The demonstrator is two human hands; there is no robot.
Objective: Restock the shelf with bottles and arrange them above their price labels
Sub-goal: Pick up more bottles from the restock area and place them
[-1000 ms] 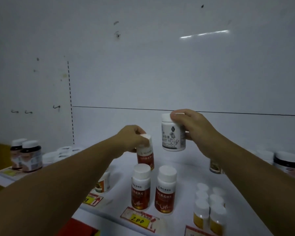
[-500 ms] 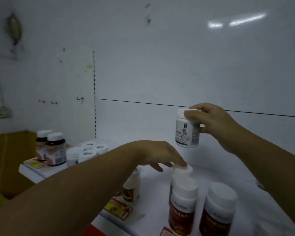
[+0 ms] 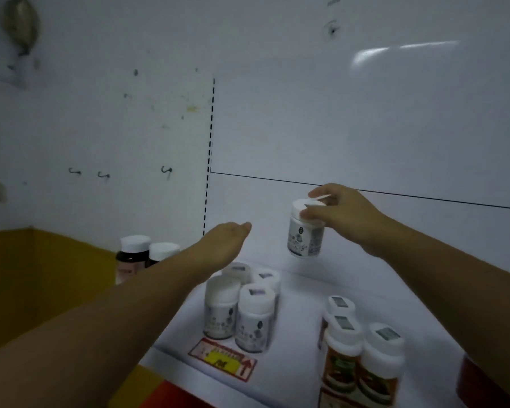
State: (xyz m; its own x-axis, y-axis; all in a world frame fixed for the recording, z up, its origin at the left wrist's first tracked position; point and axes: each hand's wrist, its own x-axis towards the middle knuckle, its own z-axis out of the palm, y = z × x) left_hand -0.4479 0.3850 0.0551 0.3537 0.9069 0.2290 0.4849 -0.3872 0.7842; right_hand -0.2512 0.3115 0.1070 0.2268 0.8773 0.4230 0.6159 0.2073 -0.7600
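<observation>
The smooth white plastic bottle with a printed paper label point(image 3: 305, 231) is showing a matt cap; at seven o'clock, the glossy red-and-yellow paper price label point(image 3: 222, 358) is lying on the smooth white shelf board point(image 3: 301, 293).

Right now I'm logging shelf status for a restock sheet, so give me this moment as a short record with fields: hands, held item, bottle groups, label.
right hand: grips a white bottle by its cap, in the air above the shelf
held bottle: white cap, pale printed label, slightly tilted
left hand: empty, fingers extended, reaching over the white group
white bottle group: four, clustered behind the price label
price label: red border, yellow field, on the shelf's front edge
orange-label bottles: three, right of the white group
dark bottles: two, far left, partly hidden by the left arm
</observation>
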